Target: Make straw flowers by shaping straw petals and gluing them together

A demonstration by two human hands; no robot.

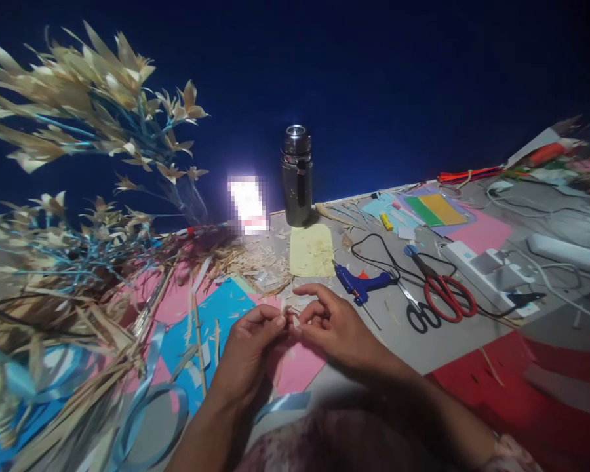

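My left hand (248,344) is closed in a pinch, thumb against forefinger, on a small pale piece (295,322) that looks like dried husk. Facing it, my right hand (339,328) pinches the other side of the same piece with thumb and bent fingers, its forefinger raised. The fingers hide most of the piece, so its exact shape cannot be made out. Beneath both hands lie pink paper (302,367) and blue paper (211,321). A blue hot glue gun (364,283) rests just beyond my right hand.
A steel flask (296,187) stands at the back beside a glowing, pixelated screen (248,203). Dried husk flowers (113,98) rise at left above light-blue ribbon (147,419). Red-handled scissors (450,298), black-handled scissors (420,314) and a corded power strip (486,275) lie at right.
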